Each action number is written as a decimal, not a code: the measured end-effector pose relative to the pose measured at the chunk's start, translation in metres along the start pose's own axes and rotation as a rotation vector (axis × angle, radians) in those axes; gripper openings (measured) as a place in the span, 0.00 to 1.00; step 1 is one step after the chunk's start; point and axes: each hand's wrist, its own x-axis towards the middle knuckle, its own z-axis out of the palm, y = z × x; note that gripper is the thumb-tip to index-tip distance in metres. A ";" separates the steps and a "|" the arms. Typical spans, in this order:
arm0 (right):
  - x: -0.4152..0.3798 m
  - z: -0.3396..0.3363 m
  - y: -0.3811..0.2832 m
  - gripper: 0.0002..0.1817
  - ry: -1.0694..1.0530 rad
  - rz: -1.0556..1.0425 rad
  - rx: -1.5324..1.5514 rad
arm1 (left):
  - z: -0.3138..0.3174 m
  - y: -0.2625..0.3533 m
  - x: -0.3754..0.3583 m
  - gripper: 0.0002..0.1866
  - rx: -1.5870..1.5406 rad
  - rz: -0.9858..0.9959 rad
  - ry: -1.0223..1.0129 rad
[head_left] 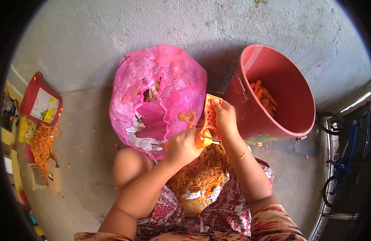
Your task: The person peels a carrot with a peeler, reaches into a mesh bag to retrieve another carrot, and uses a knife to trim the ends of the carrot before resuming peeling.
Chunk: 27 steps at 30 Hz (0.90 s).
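A bare concrete floor (93, 120) carries a pink mesh sack (161, 92) and a red bucket (274, 92) of carrots. Just in front of the sack, the right hand (225, 120) grips an orange grater (209, 120) while the left hand (183, 145) pinches a carrot (203, 140) against it. Shreds (201, 172) pile below. No writing is legible.

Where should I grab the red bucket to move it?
Grab the bucket by its near rim, around the small lug at the lower right, coming from the open side. It stands tilted with its mouth facing up, so the rim is bare; carrots lie deep inside.
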 end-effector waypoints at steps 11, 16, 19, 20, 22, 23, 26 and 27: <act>0.001 -0.005 -0.017 0.12 0.003 0.199 0.357 | -0.002 -0.005 -0.007 0.14 -0.278 -0.276 -0.087; -0.018 0.014 -0.022 0.11 -0.084 0.154 0.465 | -0.002 0.002 -0.006 0.17 -0.460 -0.436 -0.231; -0.024 0.023 -0.022 0.11 -0.082 0.050 0.426 | 0.000 0.003 -0.008 0.20 -0.556 -0.475 -0.261; -0.026 0.024 -0.024 0.11 -0.083 0.052 0.475 | 0.000 0.002 -0.008 0.17 -0.548 -0.451 -0.251; -0.022 0.021 -0.021 0.10 -0.064 0.069 0.363 | 0.001 0.002 -0.010 0.12 -0.537 -0.405 -0.227; -0.017 0.017 -0.017 0.10 -0.056 0.077 0.307 | -0.002 0.000 -0.009 0.12 -0.548 -0.212 -0.270; 0.051 -0.028 0.056 0.10 0.056 -0.042 0.230 | 0.000 0.005 -0.021 0.13 -0.632 0.218 -0.336; 0.046 -0.030 0.032 0.11 0.112 0.173 0.384 | -0.004 0.009 -0.022 0.14 -0.582 0.116 -0.357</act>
